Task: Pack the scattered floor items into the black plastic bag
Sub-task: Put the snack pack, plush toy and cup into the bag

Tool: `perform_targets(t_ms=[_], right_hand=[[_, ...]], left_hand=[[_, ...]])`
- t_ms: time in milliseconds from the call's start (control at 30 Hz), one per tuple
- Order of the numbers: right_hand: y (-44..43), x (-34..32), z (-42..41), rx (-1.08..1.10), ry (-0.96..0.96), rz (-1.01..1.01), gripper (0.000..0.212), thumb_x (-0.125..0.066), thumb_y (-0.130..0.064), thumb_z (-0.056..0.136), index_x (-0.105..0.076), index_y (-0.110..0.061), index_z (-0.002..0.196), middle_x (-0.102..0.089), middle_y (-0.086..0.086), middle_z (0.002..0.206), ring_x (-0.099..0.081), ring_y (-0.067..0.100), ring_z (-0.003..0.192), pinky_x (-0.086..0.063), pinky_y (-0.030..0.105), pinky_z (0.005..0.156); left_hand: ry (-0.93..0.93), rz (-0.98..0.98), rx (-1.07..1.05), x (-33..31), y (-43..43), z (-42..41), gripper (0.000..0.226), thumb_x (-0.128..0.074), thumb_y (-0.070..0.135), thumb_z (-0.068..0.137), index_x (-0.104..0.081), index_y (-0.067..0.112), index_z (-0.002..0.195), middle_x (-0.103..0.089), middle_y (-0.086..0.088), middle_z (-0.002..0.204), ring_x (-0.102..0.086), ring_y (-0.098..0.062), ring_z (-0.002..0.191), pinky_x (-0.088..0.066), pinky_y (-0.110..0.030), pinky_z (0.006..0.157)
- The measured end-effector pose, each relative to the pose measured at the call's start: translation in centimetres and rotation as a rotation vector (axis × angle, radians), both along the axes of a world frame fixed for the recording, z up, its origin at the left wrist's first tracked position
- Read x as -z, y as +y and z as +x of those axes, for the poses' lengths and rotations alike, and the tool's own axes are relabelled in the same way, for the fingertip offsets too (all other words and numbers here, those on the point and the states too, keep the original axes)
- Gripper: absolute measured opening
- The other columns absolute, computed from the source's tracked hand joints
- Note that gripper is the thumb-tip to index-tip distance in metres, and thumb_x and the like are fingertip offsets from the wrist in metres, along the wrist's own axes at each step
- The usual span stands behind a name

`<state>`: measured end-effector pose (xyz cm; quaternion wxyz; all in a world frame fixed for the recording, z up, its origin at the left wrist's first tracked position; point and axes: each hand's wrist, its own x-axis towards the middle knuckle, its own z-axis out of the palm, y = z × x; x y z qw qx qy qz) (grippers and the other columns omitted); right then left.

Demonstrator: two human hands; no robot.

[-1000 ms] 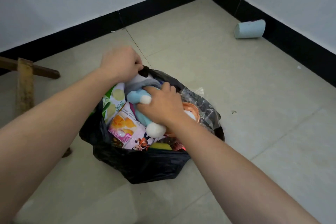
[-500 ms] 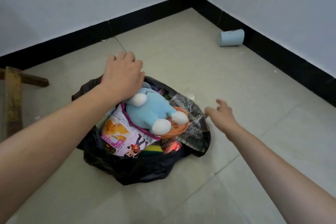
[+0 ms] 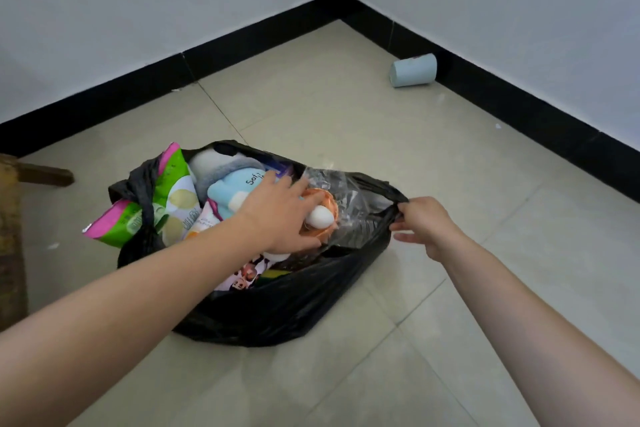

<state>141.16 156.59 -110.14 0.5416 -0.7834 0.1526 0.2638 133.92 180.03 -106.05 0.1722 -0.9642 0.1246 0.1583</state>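
Note:
The black plastic bag (image 3: 277,309) sits on the tiled floor, stuffed full. Inside I see a light blue plush toy (image 3: 230,189), a grey-white plush (image 3: 211,163), green and pink snack packets (image 3: 173,194), an orange item (image 3: 327,208) and crumpled clear plastic (image 3: 349,205). My left hand (image 3: 280,218) lies flat on top of the blue plush and the orange item, fingers spread, pressing down. My right hand (image 3: 422,225) pinches the bag's right rim between thumb and fingers. A pale blue cup (image 3: 414,70) lies on its side near the far right wall.
Wooden furniture legs (image 3: 20,180) stand at the left edge. White walls with black skirting meet in a corner behind the bag. Bare beige tile surrounds the bag.
My left hand moved from the bag's far rim onto the blue plush. My right hand came back from the floor side and took hold of the bag's right rim. A snack packet now sticks out at the left.

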Motion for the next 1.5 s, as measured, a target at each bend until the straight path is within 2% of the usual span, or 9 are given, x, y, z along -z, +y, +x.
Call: perform_targets(t_ms=[200,367,600,700,800,1000,1133,1300,1500], right_hand=[[-0.1,0.2,0.3,-0.282,-0.286,-0.343,0.027,-0.044,-0.018,0.086,-0.068,-0.005,0.089,-0.073,0.015,0.082,-0.069,0.031,0.08,-0.058,0.042,0.075],[-0.7,1.3,-0.9,-0.458,-0.498,-0.678,0.027,-0.047,-0.017,0.09,-0.048,-0.014,0.063,-0.054,0.009,0.074,-0.051,0.033,0.074,-0.033,0.034,0.057],[0.4,-0.5,-0.2,-0.002,-0.139,0.198,0.006,-0.05,-0.023,0.061,-0.053,-0.019,0.064,-0.048,0.003,0.072,-0.039,0.023,0.075,-0.035,0.038,0.073],[0.9,-2.9,0.3,-0.036,-0.158,0.367,0.016,-0.062,-0.024,0.075,-0.053,-0.02,0.062,-0.045,-0.003,0.057,-0.041,0.018,0.056,-0.038,0.037,0.065],[2.1,-3.8,0.8,-0.074,-0.26,0.275,0.012,-0.07,-0.011,0.082,-0.06,-0.016,0.078,-0.049,-0.01,0.053,-0.045,0.01,0.048,-0.037,0.026,0.049],[0.5,-2.0,1.3,-0.197,-0.116,-0.172,0.05,-0.084,-0.029,0.062,-0.062,-0.017,0.105,-0.062,-0.001,0.091,-0.055,0.018,0.075,-0.039,0.028,0.058],[0.6,-3.2,1.3,-0.262,-0.145,-0.063,0.038,-0.089,-0.034,0.069,-0.076,-0.01,0.095,-0.067,0.003,0.079,-0.046,0.011,0.055,-0.037,0.025,0.054],[0.7,-6.2,1.7,-0.508,0.009,0.071,0.021,-0.066,-0.025,0.093,-0.074,-0.005,0.096,-0.077,0.007,0.096,-0.039,0.008,0.046,-0.033,0.019,0.046],[0.2,-6.4,2.1,-0.651,-0.024,-0.219,0.028,-0.052,-0.035,0.096,-0.057,-0.016,0.076,-0.057,0.002,0.065,-0.042,0.013,0.047,-0.032,0.028,0.054]], left_hand=[[-0.069,-0.021,-0.066,0.1,0.0,0.1,0.087,-0.009,0.085,0.079,-0.038,0.032,0.141,-0.05,-0.007,0.14,-0.048,-0.031,0.124,-0.035,-0.05,0.1],[-0.072,0.03,-0.063,0.9,-0.8,0.3,0.083,-0.015,0.084,0.079,-0.041,0.03,0.136,-0.056,-0.009,0.128,-0.049,-0.032,0.116,-0.034,-0.05,0.096],[-0.068,0.037,-0.084,0.5,-0.5,0.4,0.083,-0.025,0.084,0.08,-0.036,0.028,0.14,-0.055,-0.008,0.13,-0.049,-0.032,0.119,-0.036,-0.05,0.1],[-0.106,-0.01,-0.103,0.1,-0.4,0.2,0.081,-0.027,0.083,0.08,-0.037,0.028,0.138,-0.058,-0.008,0.124,-0.051,-0.031,0.115,-0.038,-0.047,0.097],[-0.13,-0.048,-0.128,-0.3,0.0,0.0,0.082,-0.03,0.084,0.078,-0.037,0.029,0.139,-0.06,-0.007,0.121,-0.053,-0.029,0.112,-0.039,-0.045,0.096],[-0.151,-0.042,-0.145,-0.2,-0.2,0.0,0.082,-0.023,0.084,0.08,-0.038,0.027,0.137,-0.061,-0.009,0.117,-0.053,-0.03,0.11,-0.04,-0.046,0.094],[-0.143,-0.055,-0.162,-0.1,-0.1,0.2,0.084,-0.03,0.085,0.078,-0.036,0.029,0.14,-0.061,-0.007,0.119,-0.052,-0.03,0.112,-0.039,-0.046,0.096],[-0.134,-0.053,-0.178,-0.4,0.2,0.3,0.093,-0.044,0.086,0.071,-0.03,0.031,0.145,-0.058,-0.006,0.122,-0.052,-0.028,0.114,-0.04,-0.045,0.097],[-0.088,-0.031,-0.189,-1.1,-0.1,0.5,0.111,-0.046,0.087,0.069,-0.005,0.03,0.155,-0.051,-0.011,0.129,-0.049,-0.031,0.117,-0.04,-0.044,0.097]])
